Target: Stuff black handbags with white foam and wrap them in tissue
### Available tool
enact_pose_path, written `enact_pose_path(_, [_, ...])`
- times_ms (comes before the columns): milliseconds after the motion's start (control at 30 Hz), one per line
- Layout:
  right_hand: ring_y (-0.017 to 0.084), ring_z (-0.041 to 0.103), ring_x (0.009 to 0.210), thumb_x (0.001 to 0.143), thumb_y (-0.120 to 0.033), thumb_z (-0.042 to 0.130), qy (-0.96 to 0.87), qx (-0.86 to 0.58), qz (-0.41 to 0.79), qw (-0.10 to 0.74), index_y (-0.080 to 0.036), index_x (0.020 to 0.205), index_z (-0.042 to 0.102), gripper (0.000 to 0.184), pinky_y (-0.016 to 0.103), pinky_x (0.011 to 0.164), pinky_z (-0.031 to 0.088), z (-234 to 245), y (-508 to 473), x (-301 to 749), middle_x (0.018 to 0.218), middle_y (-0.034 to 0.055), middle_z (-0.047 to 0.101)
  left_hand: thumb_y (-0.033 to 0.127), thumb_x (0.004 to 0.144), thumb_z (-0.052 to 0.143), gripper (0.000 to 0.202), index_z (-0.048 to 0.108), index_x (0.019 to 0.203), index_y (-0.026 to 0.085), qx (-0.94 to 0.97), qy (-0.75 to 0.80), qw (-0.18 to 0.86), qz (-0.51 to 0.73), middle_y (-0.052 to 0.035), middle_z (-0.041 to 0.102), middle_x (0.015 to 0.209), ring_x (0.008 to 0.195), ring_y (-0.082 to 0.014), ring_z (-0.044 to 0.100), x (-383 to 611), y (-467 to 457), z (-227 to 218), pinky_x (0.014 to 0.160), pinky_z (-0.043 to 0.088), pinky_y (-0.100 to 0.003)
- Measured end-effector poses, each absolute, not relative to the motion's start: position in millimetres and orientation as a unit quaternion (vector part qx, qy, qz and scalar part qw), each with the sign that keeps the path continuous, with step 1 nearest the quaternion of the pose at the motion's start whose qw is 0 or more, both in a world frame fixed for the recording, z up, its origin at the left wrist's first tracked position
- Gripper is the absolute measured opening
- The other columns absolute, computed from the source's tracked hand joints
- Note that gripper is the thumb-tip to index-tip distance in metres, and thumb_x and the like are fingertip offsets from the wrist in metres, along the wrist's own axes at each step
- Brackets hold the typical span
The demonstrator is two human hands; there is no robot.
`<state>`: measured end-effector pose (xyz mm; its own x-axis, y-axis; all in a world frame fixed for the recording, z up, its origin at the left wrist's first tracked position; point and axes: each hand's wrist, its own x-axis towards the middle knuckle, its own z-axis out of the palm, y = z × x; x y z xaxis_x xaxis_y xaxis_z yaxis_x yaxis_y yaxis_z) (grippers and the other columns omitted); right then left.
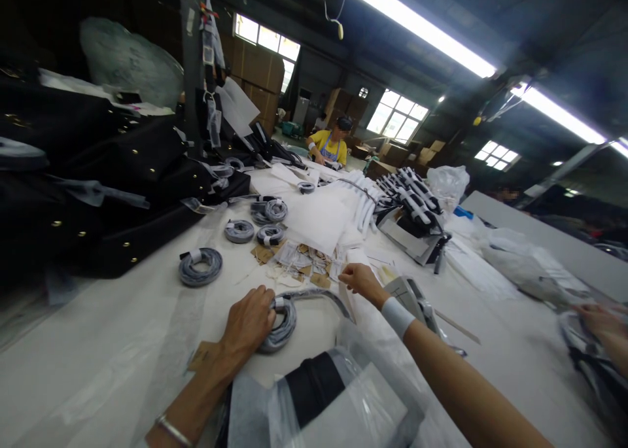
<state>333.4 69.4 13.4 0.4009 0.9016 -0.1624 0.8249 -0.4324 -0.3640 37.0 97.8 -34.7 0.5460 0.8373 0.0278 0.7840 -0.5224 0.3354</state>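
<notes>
My left hand (249, 320) is closed on the edge of a coiled strap (283, 339), greyish under its clear wrap. The strap's loose tail (328, 296) curves away to the right across the table. Past that tail is my right hand (362, 281), its fingertips pinched together beside a narrow white strip; what they hold, if anything, is too small to make out. In front of me lies a black item in a clear plastic bag (314, 386), with white sheet over part of it. A brown tag (203, 355) pokes out beside my left wrist.
Several rolled straps (201, 267) lie on the white table (132, 343). Beyond my hands are loose tags (299, 259) and white sheets (318, 216). Black bags (147, 193) are piled left, wrapped handles (407, 196) right. A co-worker (331, 144) sits opposite; another person's hand (601, 320) is at right.
</notes>
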Motion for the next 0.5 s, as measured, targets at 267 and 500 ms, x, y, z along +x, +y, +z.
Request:
enact_pose_path(267, [0.018,0.062,0.044,0.079,-0.026,0.075,-0.413,-0.882,0.224,0.037,-0.012,0.066,0.064,0.023,0.024,0.043,0.049,-17.3,92.0,349.9,0.052,0.0071,0.064,0.016,0.085,0.048,0.020,0.057,0.103,0.021,0.863,0.474,0.144,0.097,-0.0063,0.061,0.107,0.106,-0.0225,0.057,38.0,97.2,-35.0,0.085,0.045,-0.033])
enact_pose_path(500, [0.013,0.066,0.069,0.094,-0.030,0.065,-0.354,-0.885,0.303,0.003,-0.010,0.096,0.065,0.019,0.028,0.064,0.057,-11.3,104.6,351.2,0.086,0.0033,0.068,0.016,0.084,0.049,0.020,0.058,0.102,0.021,0.861,0.475,0.150,0.101,-0.0057,0.061,0.106,0.106,-0.0225,0.057,37.9,98.2,-35.8,0.085,0.045,-0.033])
